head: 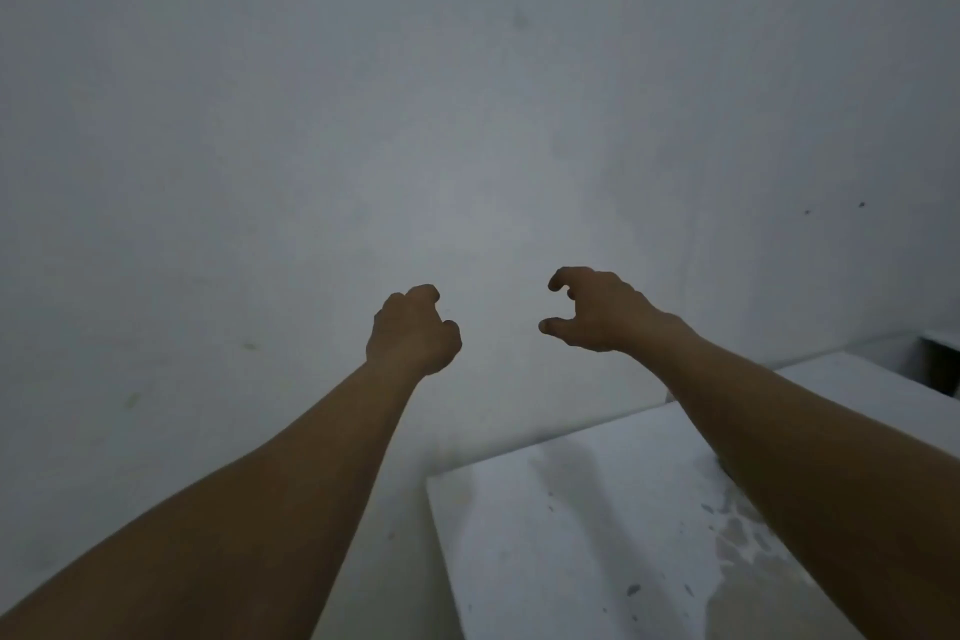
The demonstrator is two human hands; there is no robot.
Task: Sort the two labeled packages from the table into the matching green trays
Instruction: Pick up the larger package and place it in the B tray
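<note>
No package and no green tray is in view. Both my bare arms stretch forward in front of a plain grey-white wall. My left hand is at the centre, its fingers curled into a loose fist with nothing in it. My right hand is a little to the right and slightly higher, thumb and fingers bent apart like a claw, holding nothing. The two hands are apart and touch nothing.
A white table top with grey stains fills the lower right, its left corner near the bottom centre. A second white surface lies behind it at the right. A dark opening shows at the far right edge.
</note>
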